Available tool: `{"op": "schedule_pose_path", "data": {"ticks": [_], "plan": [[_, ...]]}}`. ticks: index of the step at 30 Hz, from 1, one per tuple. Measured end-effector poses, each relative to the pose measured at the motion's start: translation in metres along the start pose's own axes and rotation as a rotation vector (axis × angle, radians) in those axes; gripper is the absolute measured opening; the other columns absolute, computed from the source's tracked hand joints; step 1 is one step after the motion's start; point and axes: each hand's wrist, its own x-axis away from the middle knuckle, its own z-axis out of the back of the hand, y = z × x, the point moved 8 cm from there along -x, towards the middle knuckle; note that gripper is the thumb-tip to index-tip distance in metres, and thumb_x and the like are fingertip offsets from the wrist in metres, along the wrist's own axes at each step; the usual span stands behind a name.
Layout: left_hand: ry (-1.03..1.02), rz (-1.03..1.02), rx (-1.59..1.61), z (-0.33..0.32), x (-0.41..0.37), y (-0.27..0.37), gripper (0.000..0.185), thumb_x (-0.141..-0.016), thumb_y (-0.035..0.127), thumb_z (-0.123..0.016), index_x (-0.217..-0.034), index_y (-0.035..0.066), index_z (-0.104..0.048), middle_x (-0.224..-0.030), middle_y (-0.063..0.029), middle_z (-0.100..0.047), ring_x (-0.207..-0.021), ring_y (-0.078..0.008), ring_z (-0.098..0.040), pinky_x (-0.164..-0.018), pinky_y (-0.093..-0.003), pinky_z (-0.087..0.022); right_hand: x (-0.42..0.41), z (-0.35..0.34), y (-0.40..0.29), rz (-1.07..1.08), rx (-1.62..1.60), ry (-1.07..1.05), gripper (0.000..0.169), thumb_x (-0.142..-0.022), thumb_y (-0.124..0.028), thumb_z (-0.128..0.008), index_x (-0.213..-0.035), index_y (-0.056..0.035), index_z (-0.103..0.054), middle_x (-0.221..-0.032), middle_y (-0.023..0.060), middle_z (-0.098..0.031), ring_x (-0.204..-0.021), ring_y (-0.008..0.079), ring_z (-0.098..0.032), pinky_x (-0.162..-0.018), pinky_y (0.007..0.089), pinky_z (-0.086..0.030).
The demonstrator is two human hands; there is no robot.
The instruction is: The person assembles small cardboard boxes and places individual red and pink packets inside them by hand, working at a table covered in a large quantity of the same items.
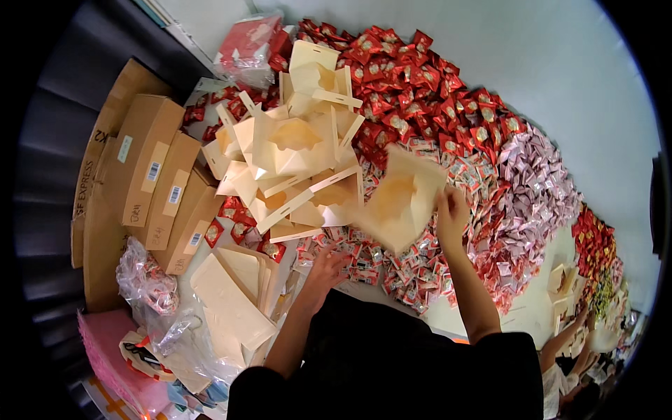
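Note:
My right hand grips the edge of a cream paperboard box, which is blurred and tilted above the candy packets. My left hand is empty, its fingers apart, just over small red-and-white packets. Beyond it lies a heap of folded cream boxes with slotted handle strips, stacked at odd angles. Flat cream box blanks lie in a pile to the left of my left forearm. Whether the left fingertips touch any packet, I cannot tell.
Red packets are piled at the back, pale pink ones to the right. Brown cartons stand at the left beside a plastic bag. Another person's arms are at the far right, near more cream boxes.

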Motion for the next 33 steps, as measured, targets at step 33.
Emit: {"op": "schedule_pose_path", "data": {"ticks": [33], "plan": [[-0.168,0.155,-0.173,0.001,0.014,-0.019,0.073,-0.066,0.017,-0.072,-0.124,0.011,-0.028,-0.119,-0.0057,-0.041,-0.117,-0.0189,-0.035,-0.099,-0.0328,-0.026,-0.060,-0.146,0.112,0.964,1.313,-0.939,0.034,-0.068,-0.025,-0.064,-0.099,-0.0153,-0.052,-0.104,0.0042,-0.051,-0.102,0.0196,-0.048,-0.080,0.0356,-0.040]]}}
